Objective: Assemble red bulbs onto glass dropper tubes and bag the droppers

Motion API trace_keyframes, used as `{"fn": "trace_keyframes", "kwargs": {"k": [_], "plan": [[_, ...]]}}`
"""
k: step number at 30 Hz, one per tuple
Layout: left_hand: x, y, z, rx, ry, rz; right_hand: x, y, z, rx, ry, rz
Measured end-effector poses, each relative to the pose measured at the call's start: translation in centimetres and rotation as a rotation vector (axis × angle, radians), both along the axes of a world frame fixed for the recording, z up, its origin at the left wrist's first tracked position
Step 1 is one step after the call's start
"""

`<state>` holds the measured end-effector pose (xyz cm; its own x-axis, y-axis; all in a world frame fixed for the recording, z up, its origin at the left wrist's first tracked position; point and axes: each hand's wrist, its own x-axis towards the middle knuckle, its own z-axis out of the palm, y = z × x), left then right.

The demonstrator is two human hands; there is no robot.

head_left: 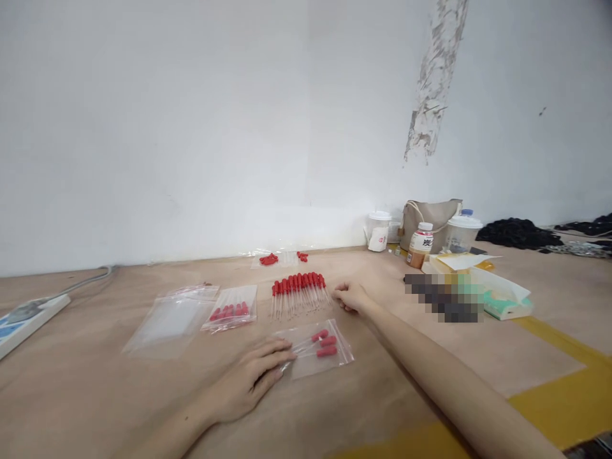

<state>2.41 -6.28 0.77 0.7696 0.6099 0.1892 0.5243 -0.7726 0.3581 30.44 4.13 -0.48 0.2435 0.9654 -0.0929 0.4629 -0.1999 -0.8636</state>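
My left hand [261, 376] lies with fingers stretched out over the left end of a clear zip bag [306, 368]. Inside that bag are three droppers [327, 341] with red rubber bulbs and thin clear stems. A row of several similar red-bulbed droppers [299, 282] lies side by side just beyond, bulbs pointing to the wall. At the right end of this row, my right hand [351, 298] is closed, fingertips pinched near the table. Whatever is between those fingertips, if anything, cannot be made out.
Left are a filled bag of red-bulbed droppers [232, 310], flat clear bags [169, 319] and a power strip [33, 322]. Loose red bulbs [268, 259] lie on plastic by the wall. Cups [379, 233], a bottle [421, 245] and a tissue pack [507, 296] stand at right.
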Motion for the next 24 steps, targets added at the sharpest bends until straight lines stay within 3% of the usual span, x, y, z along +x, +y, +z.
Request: {"fn": "trace_keyframes", "kwargs": {"k": [7, 13, 18, 24], "plan": [[-0.2, 0.0, -0.1, -0.022, -0.03, 0.024, -1.2, 4.2, 0.4, 0.035, -0.314, -0.019], [-0.1, -0.1, -0.2, -0.003, -0.059, 0.009, -2.5, 4.5, 0.6, 0.052, -0.467, -0.012], [0.0, -0.2, -0.5, 0.047, -0.108, -0.029, -2.5, 3.2, 0.8, 0.132, -0.455, -0.057], [0.0, -0.5, -0.4, 0.017, -0.111, 0.008, 0.1, 1.0, 0.8, 0.198, -0.267, -0.092]]}}
